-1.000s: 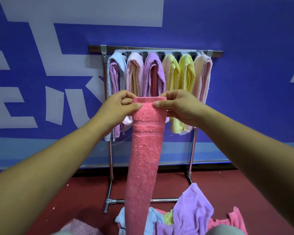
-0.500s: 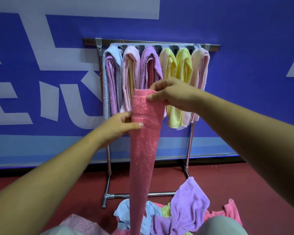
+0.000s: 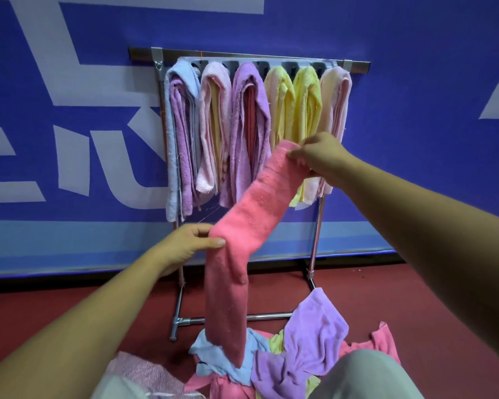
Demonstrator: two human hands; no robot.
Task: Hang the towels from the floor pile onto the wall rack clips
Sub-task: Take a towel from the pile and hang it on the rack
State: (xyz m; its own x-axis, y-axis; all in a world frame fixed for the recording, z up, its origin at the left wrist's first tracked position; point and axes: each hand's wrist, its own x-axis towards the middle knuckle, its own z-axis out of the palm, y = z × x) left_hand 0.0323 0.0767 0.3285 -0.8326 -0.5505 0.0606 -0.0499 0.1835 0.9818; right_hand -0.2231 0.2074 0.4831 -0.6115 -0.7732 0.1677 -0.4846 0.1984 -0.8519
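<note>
A long pink towel [image 3: 242,226] folded into a narrow strip hangs between my hands. My right hand [image 3: 320,156] pinches its top end, in front of the yellow towels on the rack. My left hand [image 3: 188,243] pinches the strip lower down, at its left edge, where it bends. The tail of the strip drops to the floor pile [image 3: 300,347] of purple, blue, yellow and pink towels. The wall rack [image 3: 248,57] carries several towels hung side by side from dark clips under its top bar.
The rack stands on thin metal legs [image 3: 314,243] with a crossbar [image 3: 265,316] just above the red floor. A blue wall with white lettering is behind it. My knees [image 3: 366,375] are at the bottom edge, and a pinkish cloth [image 3: 139,372] lies at bottom left.
My left hand has slid down the pink towel from its top end to about the middle. My right hand has carried the top end right and lower, so the strip now slants.
</note>
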